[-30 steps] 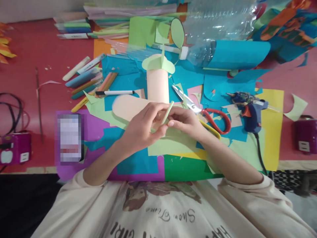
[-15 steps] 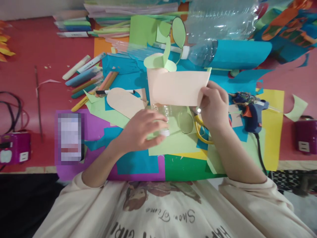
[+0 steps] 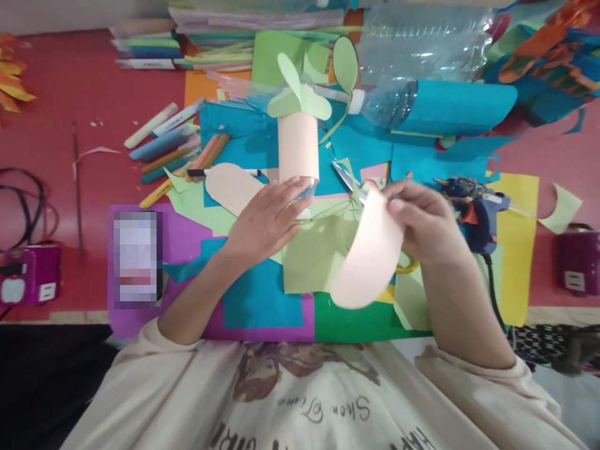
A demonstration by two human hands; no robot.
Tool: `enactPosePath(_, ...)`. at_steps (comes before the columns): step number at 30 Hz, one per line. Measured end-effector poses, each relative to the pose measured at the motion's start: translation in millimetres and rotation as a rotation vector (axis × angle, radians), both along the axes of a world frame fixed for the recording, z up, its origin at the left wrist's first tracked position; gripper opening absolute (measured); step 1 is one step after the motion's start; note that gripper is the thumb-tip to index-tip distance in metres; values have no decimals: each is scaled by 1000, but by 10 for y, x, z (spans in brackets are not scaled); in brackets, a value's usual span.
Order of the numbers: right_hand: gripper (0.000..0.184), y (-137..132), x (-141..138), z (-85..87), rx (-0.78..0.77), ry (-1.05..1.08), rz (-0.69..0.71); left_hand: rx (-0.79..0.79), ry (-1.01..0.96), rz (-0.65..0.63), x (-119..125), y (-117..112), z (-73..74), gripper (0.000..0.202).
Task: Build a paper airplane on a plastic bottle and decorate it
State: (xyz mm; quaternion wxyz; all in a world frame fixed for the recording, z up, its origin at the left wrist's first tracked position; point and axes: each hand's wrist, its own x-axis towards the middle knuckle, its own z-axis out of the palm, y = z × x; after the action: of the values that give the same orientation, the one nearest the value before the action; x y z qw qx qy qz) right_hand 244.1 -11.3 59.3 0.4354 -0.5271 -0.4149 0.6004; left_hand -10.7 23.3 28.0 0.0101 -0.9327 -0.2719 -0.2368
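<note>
A small clear plastic bottle is wrapped in pale pink paper, with light green paper leaves at its far end. My left hand lies over the bottle's clear near end, its fingers stretched and a little apart, touching it. Between the fingers a white cap partly shows. Pinched in my right hand is a curved, round-ended pale pink paper strip, held up off the table. Scissors lie beneath that hand, with a blade and part of a yellow handle showing.
A blue glue gun lies right of my right hand, its cord running to the near edge. Markers and a phone are on the left. Behind lies a larger bottle in blue paper. Paper sheets and offcuts cover the middle.
The pink strip has swung away from the bottle, down and toward me in my right hand. The wrapped bottle and its leaves now show fully. My left hand has shifted slightly away from me.
</note>
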Motion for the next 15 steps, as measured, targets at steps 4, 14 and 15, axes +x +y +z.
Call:
enactPosePath(4,25,-125,-123,-55,17,-168,218,-221,-418,51,21,-202,116,18)
enactPosePath(14,19,-293,-471,-59,192,-404,220,-1452,-360,92,180,-374,-55,52)
enactPosePath(15,20,-319,-452,-52,184,-458,221,-1461,-339,124,186,-384,-87,51)
